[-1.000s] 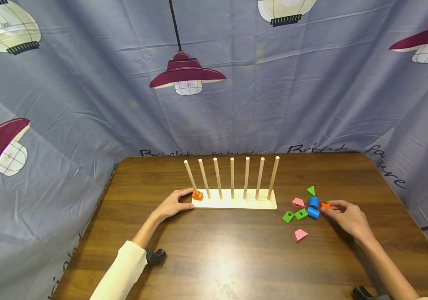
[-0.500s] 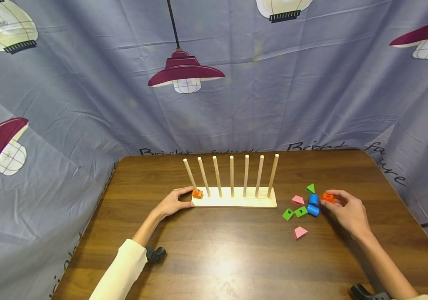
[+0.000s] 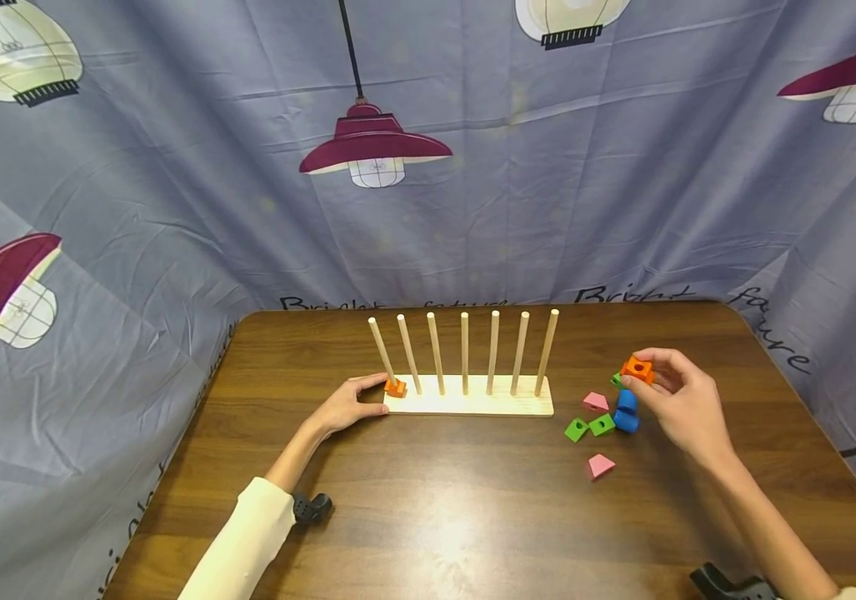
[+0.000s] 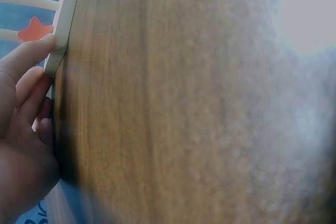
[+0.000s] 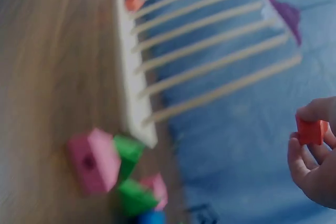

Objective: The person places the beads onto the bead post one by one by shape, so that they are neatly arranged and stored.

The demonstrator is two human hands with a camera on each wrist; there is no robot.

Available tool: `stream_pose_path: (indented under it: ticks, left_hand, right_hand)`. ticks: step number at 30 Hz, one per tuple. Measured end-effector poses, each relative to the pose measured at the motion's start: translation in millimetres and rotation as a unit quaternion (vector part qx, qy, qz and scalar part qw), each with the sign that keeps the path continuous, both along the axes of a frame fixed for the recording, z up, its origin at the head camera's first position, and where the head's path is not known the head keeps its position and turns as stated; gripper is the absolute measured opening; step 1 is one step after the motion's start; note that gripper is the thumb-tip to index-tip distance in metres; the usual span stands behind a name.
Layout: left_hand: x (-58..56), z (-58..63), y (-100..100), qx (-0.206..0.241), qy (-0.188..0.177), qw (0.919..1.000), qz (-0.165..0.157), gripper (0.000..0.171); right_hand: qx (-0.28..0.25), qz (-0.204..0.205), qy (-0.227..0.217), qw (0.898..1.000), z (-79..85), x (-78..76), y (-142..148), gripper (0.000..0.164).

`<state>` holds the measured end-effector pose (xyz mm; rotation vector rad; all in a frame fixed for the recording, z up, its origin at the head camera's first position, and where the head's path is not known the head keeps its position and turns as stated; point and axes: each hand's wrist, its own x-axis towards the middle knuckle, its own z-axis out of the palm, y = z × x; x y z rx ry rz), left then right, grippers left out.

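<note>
My left hand (image 3: 342, 409) grips the left end of a wooden peg board (image 3: 473, 403), thumb at the near edge and a finger at the far edge. An orange star-shaped bead (image 3: 396, 389) sits low on the leftmost peg; its star outline shows in the left wrist view. Off to the right, my right hand (image 3: 692, 410) pinches another orange star-shaped bead (image 3: 639, 369) between thumb and fingers, its hole facing up. The held bead (image 5: 311, 131) hangs above the table and partly covers a green triangular bead (image 3: 617, 380) in the head view.
Right of the board lie two blue cylinder beads (image 3: 626, 422), two pink beads (image 3: 601, 465) and green beads (image 3: 602, 424). Upright pegs (image 3: 464, 354) rise along the board. A patterned curtain (image 3: 428, 233) hangs behind the wooden table (image 3: 428, 508).
My right hand has lifted the orange star-shaped bead off the table and carried it up, away from me and slightly left. My left hand stays at the board's end.
</note>
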<state>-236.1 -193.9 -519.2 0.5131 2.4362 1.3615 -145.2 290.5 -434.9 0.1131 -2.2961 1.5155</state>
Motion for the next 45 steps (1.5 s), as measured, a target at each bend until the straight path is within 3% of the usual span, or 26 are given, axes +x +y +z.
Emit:
stream_pose_path:
  ticks: [8,15,21,28,45]
  left_hand:
    - [1.3,0.4,-4,-0.009,0.008,0.9999,-0.002,0.067]
    - [3.5,-1.1,-2,-0.002,0.000,1.0000,-0.003,0.065]
    - [-0.4,-6.0,-2,-0.005,-0.011,0.9999,-0.004,0.067]
    - [-1.2,-3.1,-4,-0.005,-0.028,0.9996,0.007,0.066]
    - [-1.2,-0.6,-2,0.011,-0.011,0.9999,0.007,0.064]
  right_hand:
    - [-0.045,0.064,0.080,0.994,62.1,-9.2,-63,0.037]
    - [-0.004,0.173,0.112,0.978,98.2,-41.7,-151,0.027]
    - [0.047,0.205,0.093,0.973,99.1,-63.9,-200,0.025]
    - [0.057,0.215,0.075,0.972,98.4,-74.1,-237,0.024]
    - [0.100,0.214,0.080,0.968,88.6,-82.8,-280,0.023]
